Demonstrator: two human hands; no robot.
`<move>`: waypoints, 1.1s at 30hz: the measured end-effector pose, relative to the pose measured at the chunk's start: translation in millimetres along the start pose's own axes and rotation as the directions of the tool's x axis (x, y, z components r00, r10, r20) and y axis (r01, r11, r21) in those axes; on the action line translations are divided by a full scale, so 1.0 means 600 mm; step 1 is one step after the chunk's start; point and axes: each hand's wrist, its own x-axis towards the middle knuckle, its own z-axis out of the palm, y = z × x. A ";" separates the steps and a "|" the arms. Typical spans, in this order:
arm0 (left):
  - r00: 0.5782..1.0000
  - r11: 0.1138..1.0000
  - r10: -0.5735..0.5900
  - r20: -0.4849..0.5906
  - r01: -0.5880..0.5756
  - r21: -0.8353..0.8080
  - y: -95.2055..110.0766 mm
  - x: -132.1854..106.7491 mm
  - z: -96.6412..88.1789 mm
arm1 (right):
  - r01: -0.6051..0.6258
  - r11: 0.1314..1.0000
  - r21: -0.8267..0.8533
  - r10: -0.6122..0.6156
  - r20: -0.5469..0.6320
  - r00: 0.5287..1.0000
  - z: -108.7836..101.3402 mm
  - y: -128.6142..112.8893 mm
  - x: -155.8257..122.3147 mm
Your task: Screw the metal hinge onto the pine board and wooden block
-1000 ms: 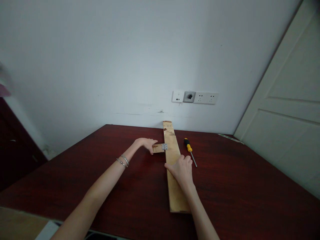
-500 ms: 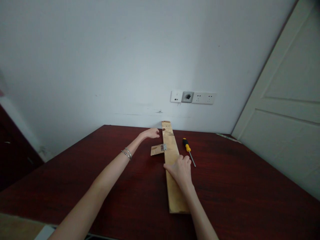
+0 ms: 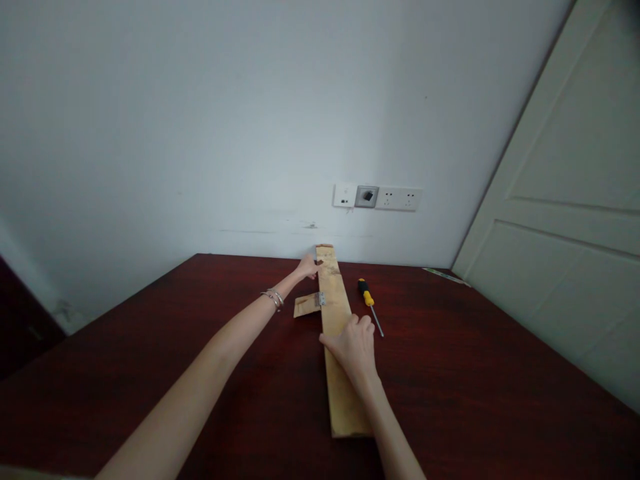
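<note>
A long pale wooden plank (image 3: 334, 303) lies on the dark red table (image 3: 200, 347), running away from me toward the wall. A small wooden piece (image 3: 305, 305) is joined to its left edge by a metal hinge (image 3: 321, 299). My left hand (image 3: 309, 267) reaches to the plank's far end and grips its left edge, fingers curled. My right hand (image 3: 351, 345) rests on the plank's middle, fingers bent over its right edge. Silver bracelets (image 3: 275, 297) circle my left wrist.
A yellow-and-black screwdriver (image 3: 369, 304) lies on the table just right of the plank. A row of wall sockets (image 3: 377, 197) sits above the table's far edge. A white door (image 3: 565, 220) stands at the right. A thin strip (image 3: 445, 275) lies at the far right corner.
My left hand let go of the small hinged piece and moved forward to the plank's far end. My right hand stayed on the plank's middle.
</note>
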 end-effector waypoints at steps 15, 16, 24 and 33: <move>0.993 0.938 -0.093 0.075 0.112 -0.329 -0.012 0.006 0.013 | -0.016 1.000 0.016 0.016 0.009 1.000 -0.012 -0.001 0.005; 0.993 0.930 -0.086 0.081 0.110 -0.350 -0.007 0.003 0.011 | -0.018 1.000 0.020 0.017 0.009 1.000 -0.014 -0.001 0.006; 0.993 0.882 0.029 0.115 0.028 -0.470 0.056 -0.018 0.001 | -0.021 0.998 0.054 0.023 -0.033 0.999 -0.049 0.029 0.021; 0.973 0.808 0.135 0.186 0.001 -0.589 0.164 0.003 0.094 | -0.065 0.996 0.069 0.068 -0.052 0.996 -0.120 0.150 0.051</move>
